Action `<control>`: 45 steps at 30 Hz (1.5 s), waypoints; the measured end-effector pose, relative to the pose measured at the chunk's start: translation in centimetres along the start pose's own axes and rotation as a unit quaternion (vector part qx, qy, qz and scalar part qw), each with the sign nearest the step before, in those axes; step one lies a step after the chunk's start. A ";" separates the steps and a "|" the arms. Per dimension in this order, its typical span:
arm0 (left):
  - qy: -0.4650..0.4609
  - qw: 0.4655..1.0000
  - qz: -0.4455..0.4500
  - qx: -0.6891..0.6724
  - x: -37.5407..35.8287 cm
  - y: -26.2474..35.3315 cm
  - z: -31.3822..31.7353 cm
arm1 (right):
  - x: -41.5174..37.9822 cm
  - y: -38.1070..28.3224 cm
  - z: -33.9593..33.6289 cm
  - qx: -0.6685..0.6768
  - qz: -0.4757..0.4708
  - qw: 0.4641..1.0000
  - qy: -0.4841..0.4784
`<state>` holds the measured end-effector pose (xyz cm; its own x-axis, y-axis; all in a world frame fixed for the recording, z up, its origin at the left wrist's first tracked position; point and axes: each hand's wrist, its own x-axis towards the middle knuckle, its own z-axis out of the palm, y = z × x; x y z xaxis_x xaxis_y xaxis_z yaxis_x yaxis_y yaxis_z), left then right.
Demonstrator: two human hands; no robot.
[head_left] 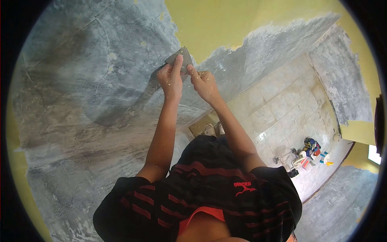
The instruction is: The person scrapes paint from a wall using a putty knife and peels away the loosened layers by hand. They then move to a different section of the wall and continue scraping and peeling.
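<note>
A flat grey scraper blade point(182, 57) lies against the wall at the ragged border between yellow paint point(217, 24) and bare grey plaster point(133, 48). My left hand point(172, 79) holds the blade's left side, with one finger stretched along its face. At the blade's lower right, my right hand point(204, 84) grips it with the thumb raised and the other fingers curled. Small pale flakes stick to both hands and forearms. The blade's far side is hidden against the wall.
Below on the right is a tiled floor point(278, 97). Tools and containers point(311, 147) lie in a group there, with blue and yellow items point(325, 158) beside them. Another partly stripped wall point(342, 72) stands at the right. A pale object point(209, 130) is near my feet.
</note>
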<state>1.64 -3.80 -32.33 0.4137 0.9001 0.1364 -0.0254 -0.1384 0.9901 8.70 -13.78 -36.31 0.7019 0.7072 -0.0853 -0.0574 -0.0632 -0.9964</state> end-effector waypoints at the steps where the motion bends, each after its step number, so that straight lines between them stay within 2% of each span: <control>1: -0.002 1.000 0.013 0.000 0.1 0.1 0.0 | 0.2 0.2 0.3 0.006 -0.004 1.000 0.013; 7: 0.011 0.999 0.041 0.015 0.5 -0.2 -0.3 | 0.2 0.3 1.2 0.068 0.018 0.997 -0.023; 9: 0.017 0.999 0.047 0.019 1.3 0.7 0.0 | 0.9 -1.3 1.2 0.055 -0.023 0.998 -0.004; 11: 0.022 0.990 0.135 0.039 1.8 4.0 -0.2 | 1.5 -3.8 1.3 0.047 -0.055 0.997 0.011; 14: -0.005 0.992 0.122 0.027 2.8 6.1 -0.2 | 2.9 -6.3 0.7 0.079 -0.104 0.991 -0.021; 16: -0.009 0.991 0.131 0.025 1.4 5.9 -0.1 | 1.0 -5.9 0.1 0.037 -0.081 0.996 -0.025; 19: -0.031 0.998 0.042 -0.021 0.3 1.4 -0.2 | -0.1 -2.6 -0.4 0.026 -0.011 0.999 -0.030; 20: -0.032 0.998 0.039 -0.022 0.1 0.3 -0.4 | -0.1 -1.3 -0.5 0.017 0.019 0.999 -0.038; 22: -0.023 1.000 0.006 -0.013 -0.4 -0.1 -0.6 | -0.1 -0.2 -0.1 0.004 0.008 1.000 -0.023; 27: -0.036 0.999 0.005 -0.033 -0.4 0.0 -0.9 | 0.3 0.6 0.6 -0.023 -0.017 1.000 0.000; 30: -0.032 0.998 0.017 -0.049 0.1 1.4 -0.7 | 0.6 -1.3 0.6 0.007 0.020 1.000 -0.023; 32: -0.022 0.997 0.017 -0.066 0.1 2.3 -0.6 | 0.8 -3.0 0.3 -0.005 -0.024 0.999 -0.032; 36: -0.030 0.999 0.045 0.004 0.2 1.5 -1.2 | 0.0 -2.9 -0.1 0.010 -0.014 0.999 -0.050; 38: -0.021 0.999 0.022 0.025 -0.2 -0.3 -0.8 | -0.4 -1.3 -0.4 0.024 0.038 0.997 -0.062; 43: -0.001 1.000 0.031 -0.006 -0.5 0.2 -0.4 | 0.2 -1.4 -0.6 0.046 0.075 0.992 -0.088; 45: -0.004 0.999 0.019 0.037 -0.3 0.5 -0.8 | 0.3 -1.9 -0.4 0.053 0.090 0.990 -0.090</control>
<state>0.76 -3.82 -31.81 0.4211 0.8901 0.1742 0.0258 -0.2038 0.9787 9.25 -13.73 -34.49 0.5358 0.8060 -0.2515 -0.2516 -0.1320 -0.9588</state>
